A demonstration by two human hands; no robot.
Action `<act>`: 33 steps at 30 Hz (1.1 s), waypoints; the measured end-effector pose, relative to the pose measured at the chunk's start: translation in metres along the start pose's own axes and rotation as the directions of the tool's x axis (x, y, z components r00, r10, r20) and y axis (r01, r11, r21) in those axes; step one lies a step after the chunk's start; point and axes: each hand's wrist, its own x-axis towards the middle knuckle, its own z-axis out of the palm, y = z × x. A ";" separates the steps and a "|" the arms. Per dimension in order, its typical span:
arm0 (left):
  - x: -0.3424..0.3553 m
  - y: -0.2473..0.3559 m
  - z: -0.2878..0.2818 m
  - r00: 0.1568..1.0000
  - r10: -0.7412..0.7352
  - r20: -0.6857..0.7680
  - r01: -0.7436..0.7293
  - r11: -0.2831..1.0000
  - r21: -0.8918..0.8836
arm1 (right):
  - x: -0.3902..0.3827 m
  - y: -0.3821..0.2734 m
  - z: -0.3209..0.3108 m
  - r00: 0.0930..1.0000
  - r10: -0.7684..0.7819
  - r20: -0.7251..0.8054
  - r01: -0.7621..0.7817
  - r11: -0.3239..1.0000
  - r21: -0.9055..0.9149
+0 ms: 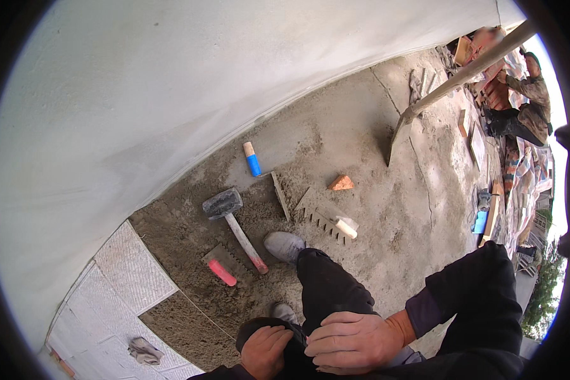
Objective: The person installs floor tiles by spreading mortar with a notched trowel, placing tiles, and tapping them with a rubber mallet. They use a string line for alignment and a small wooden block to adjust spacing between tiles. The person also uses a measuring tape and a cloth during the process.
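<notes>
My left hand (265, 348) is closed over my dark trouser leg (328, 285) at the bottom. My right hand (351, 339) rests on my other leg, its fingers together and bent over it. Just beyond my feet lie a black-headed mallet (223, 204) with a pale handle, a red-handled notched trowel (221, 272), a blue-and-tan-handled trowel (253, 158) and a pale-handled trowel (345, 228) with a notched blade. An orange brick fragment (341, 182) sits near them on rough cement.
A white wall (88, 88) curves along the left, above pale tiles (126, 266) with a crumpled rag (144, 351). A long pole (462, 73) crosses the upper right. A co-worker (527, 104) kneels at right among boards (477, 145), a blue object (479, 221) and striped sheeting (522, 177).
</notes>
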 end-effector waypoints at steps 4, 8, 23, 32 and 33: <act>-0.032 0.033 0.035 0.985 -0.105 0.140 0.089 0.989 0.115 | -0.033 -0.025 0.025 0.981 0.176 -0.079 -0.170 0.983 0.075; -0.090 0.054 0.082 0.955 -0.245 0.167 0.191 0.940 0.283 | -0.074 -0.061 0.062 0.934 0.230 -0.272 -0.256 0.965 -0.064; -0.176 0.287 0.089 0.886 -0.455 0.086 0.396 0.840 0.371 | -0.350 -0.267 0.024 0.035 0.701 -0.712 -0.846 0.401 0.353; 0.154 0.389 0.169 0.887 -0.434 0.157 0.277 0.774 0.569 | -0.482 -0.292 -0.077 0.021 0.744 -0.668 -0.695 0.491 0.525; 0.178 0.401 0.179 0.888 -0.428 0.167 0.265 0.774 0.575 | -0.500 -0.288 -0.091 -0.019 0.739 -0.674 -0.705 0.468 0.533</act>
